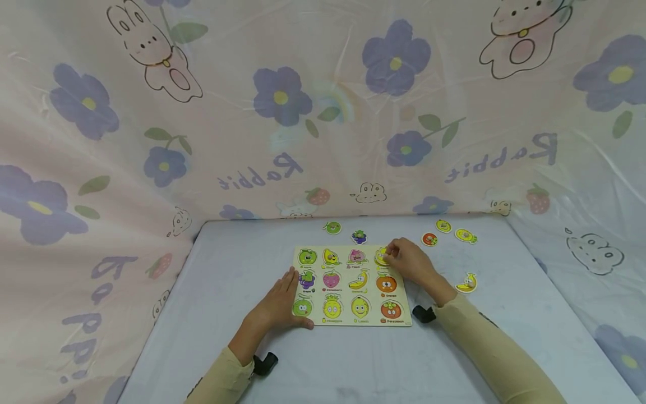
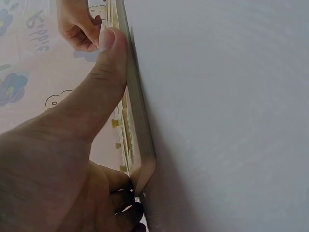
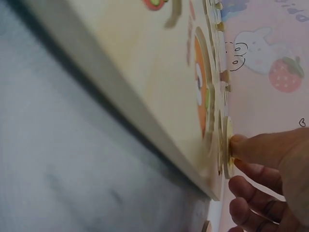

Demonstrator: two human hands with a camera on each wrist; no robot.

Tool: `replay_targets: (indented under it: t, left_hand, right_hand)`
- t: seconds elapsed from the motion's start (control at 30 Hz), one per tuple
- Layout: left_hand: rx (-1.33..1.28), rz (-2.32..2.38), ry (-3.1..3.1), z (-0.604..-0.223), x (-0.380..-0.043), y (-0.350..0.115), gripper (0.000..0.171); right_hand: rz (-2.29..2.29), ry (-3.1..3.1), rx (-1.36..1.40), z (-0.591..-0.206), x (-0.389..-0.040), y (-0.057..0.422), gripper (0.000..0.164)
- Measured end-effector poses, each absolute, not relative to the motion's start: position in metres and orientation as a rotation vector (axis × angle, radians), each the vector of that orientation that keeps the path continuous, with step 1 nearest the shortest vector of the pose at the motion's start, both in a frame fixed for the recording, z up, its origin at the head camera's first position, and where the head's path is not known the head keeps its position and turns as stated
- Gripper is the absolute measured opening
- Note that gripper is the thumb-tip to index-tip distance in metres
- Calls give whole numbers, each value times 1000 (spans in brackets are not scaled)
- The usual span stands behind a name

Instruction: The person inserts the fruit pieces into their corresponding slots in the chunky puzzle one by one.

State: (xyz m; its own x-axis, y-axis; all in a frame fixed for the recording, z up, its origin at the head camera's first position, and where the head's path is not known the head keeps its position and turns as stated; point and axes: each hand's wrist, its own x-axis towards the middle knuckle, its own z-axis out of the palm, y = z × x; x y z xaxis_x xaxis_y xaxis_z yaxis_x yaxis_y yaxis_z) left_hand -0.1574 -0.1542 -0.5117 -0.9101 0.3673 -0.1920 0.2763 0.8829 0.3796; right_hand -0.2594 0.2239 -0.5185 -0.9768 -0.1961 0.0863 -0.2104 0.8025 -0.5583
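A wooden fruit puzzle board [image 1: 370, 308] lies flat, with rows of printed fruit pictures. At its far right corner, my right hand [image 1: 411, 261] pinches a yellow puzzle piece [image 1: 380, 256] between thumb and fingers. From the side, this wooden piece [image 3: 228, 150] stands right at the board's surface, over the slot in that corner. My left hand [image 1: 277, 300] rests against the board's near left corner, fingers stretched along the left edge. Its thumb [image 2: 108, 67] lies straight along the near edge.
Beyond the board lie a green piece [image 1: 333, 228] and a grape piece [image 1: 359, 237]. To the right are a red piece [image 1: 429, 239], a round yellow piece [image 1: 443, 226], a pineapple piece [image 1: 465, 235] and a banana piece [image 1: 466, 283]. A patterned curtain [image 1: 343, 140] surrounds the white table [image 1: 242, 247].
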Motion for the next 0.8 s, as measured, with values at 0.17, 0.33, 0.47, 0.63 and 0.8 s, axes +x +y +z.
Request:
replay_targets:
  t: [0.17,0.33,0.47,0.63,0.8]
  left_hand:
    - [480,503,2789,-508,-156,-154,137]
    - [466,508,2785,-505,-155,-153,136]
    - [458,507,2783,-505,-155,-152,137]
    - [455,512,2784,-505,-155,-152,137]
    - [454,517,2783,-505,-155,-152,137]
  right_hand:
    - [890,-2969,331,-518,-261,219,14]
    - [894,-2979,335,-518,-261,217,14]
    - [899,-2995,336,-520,-262,217,14]
    - [906,-3012,327,-521,-263,216,14]
    - [910,-3016,329,-522,-264,217,13]
